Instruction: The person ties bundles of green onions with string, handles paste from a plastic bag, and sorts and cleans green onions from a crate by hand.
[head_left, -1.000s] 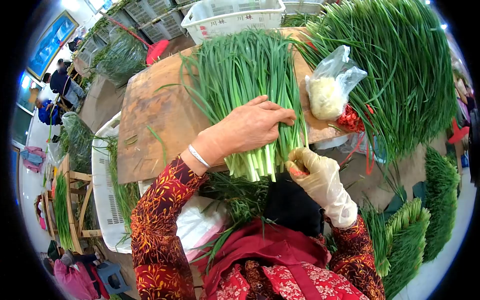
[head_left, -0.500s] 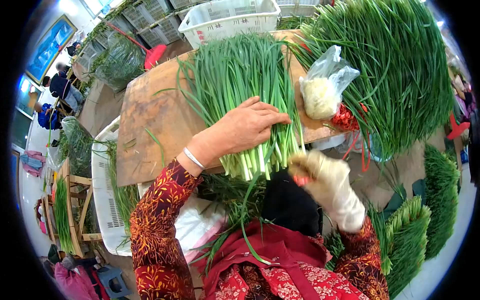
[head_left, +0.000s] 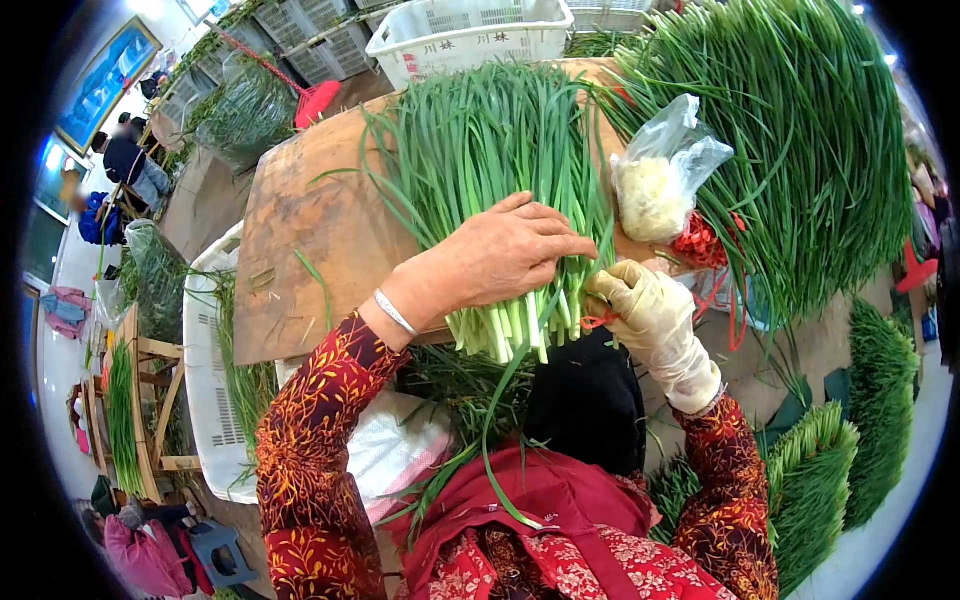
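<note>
A thick bunch of garlic chives (head_left: 490, 150) lies on the wooden board, pale cut ends toward me. My left hand (head_left: 505, 250), bare with a silver bangle at the wrist, is laid across the lower stems, its fingers closed over them and reaching the bunch's right side. In a pale glove, my right hand (head_left: 645, 315) is pinched shut at the right edge of the stems, just past my left fingertips. A bit of red band (head_left: 598, 320) shows at the gloved fingers; their grip partly hides the stems there. One long loose leaf (head_left: 490, 430) hangs down over my apron.
The wooden board (head_left: 310, 230) has a few scraps on it. To the right are a clear bag (head_left: 655, 190) with pale contents, red ties (head_left: 700, 240) and a large chive heap (head_left: 770, 150). White crates (head_left: 470, 45) stand behind; another crate (head_left: 215, 380) is at left.
My gloved right hand has come up and inward to the stems' right edge, no longer blurred. My left hand stays on the chives. The view has shifted slightly.
</note>
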